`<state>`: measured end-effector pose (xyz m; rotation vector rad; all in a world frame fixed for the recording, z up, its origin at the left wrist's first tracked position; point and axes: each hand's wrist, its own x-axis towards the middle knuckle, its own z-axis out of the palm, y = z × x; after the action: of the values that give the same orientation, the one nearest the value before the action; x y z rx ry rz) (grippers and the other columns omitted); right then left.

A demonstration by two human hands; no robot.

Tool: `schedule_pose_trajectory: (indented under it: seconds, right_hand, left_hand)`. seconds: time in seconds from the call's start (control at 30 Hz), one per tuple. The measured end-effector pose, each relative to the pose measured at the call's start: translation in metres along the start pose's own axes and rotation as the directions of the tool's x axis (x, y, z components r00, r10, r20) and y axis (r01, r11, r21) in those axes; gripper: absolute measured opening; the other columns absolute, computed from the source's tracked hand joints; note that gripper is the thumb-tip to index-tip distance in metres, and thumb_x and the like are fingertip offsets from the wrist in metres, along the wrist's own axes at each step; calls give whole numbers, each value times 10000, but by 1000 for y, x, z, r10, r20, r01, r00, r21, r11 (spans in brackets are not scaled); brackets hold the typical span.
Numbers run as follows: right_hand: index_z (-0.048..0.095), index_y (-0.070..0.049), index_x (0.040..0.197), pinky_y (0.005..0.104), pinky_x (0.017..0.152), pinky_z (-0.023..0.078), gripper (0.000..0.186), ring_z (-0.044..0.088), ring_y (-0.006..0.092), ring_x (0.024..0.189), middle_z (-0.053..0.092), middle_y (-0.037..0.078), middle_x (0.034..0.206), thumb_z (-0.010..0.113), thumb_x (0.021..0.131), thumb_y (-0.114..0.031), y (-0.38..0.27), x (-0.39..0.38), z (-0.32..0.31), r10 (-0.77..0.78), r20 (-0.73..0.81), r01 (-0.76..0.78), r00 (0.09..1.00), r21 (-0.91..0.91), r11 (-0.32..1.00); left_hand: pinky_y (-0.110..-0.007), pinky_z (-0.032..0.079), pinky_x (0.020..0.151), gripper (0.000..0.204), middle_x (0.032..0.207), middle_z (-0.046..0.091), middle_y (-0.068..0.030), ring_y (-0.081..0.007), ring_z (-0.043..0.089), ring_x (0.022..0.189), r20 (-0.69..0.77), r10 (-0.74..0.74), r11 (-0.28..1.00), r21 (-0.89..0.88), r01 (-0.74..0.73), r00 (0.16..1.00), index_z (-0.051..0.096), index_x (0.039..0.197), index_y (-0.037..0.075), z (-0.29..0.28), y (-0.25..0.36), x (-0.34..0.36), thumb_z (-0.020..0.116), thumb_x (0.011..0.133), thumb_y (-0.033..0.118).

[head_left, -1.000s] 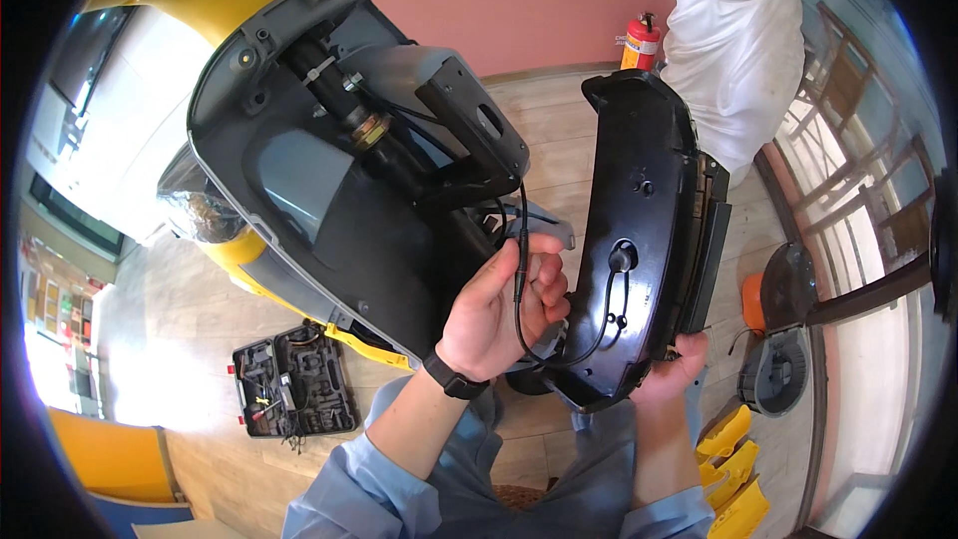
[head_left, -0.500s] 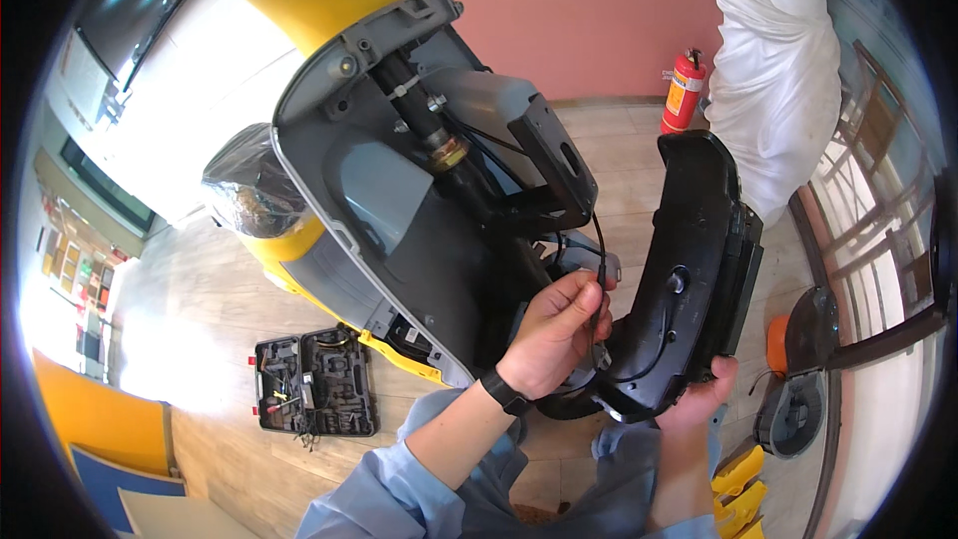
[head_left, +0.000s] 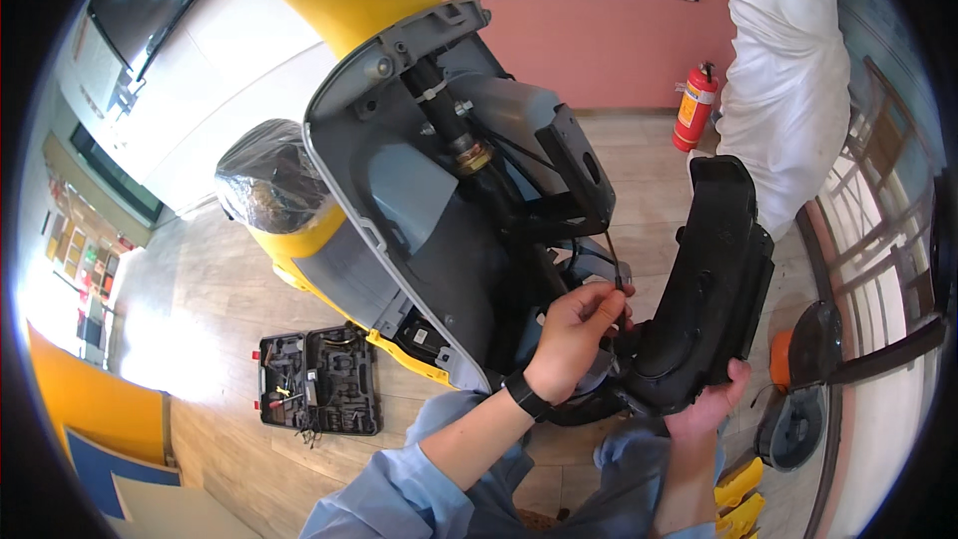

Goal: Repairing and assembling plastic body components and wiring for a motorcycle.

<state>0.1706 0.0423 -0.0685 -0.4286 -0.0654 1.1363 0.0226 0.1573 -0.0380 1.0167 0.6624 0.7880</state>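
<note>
In front of me stands an opened scooter-like vehicle body [head_left: 404,165] with grey inner panels and a yellow outside. A black steering tube [head_left: 444,120] runs down inside it. My left hand [head_left: 577,337], with a dark wristband, is closed in a pinch on a thin black cable [head_left: 613,265] that hangs from the metal bracket [head_left: 584,175]. My right hand [head_left: 709,404] grips the lower right edge of a long, curved black plastic part [head_left: 697,289], held tilted upright beside the vehicle. The cable's lower end, behind my left fingers, is hidden.
On the floor to the left lies an open black tool case [head_left: 317,379]. A red fire extinguisher [head_left: 695,108] stands by the far wall, next to a white wrapped object [head_left: 788,80]. Grey and orange parts [head_left: 798,419] and yellow pieces [head_left: 740,499] lie at the right.
The view has shifted, so the scene sits slightly to the right and lower. The black plastic part has turned a little in my right hand. My left hand keeps its pinch on the cable.
</note>
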Motion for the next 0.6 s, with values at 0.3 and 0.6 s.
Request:
schedule_pose_trajectory:
  seconds: [0.3,0.6]
  right_hand:
    - [502,-51,1294,454,1038,410,608,536,320,1178,567,123,1286,569,780,-369,-5,-1,10,-48,-24,47,999,-27,999]
    - [534,-58,1270,420,972,456,594,589,275,1103,616,100,1216,547,800,-421,10,4,13,141,-99,-153,985,-118,981]
  left_hand:
    - [-304,366,810,204,995,558,11,-111,513,916,-468,47,983,-137,-125,883,533,1120,141,-6,3,-14,503,935,221]
    - [-322,336,818,274,977,505,-25,-157,477,920,-441,536,836,158,-525,720,519,1022,108,-14,7,-23,420,944,351]
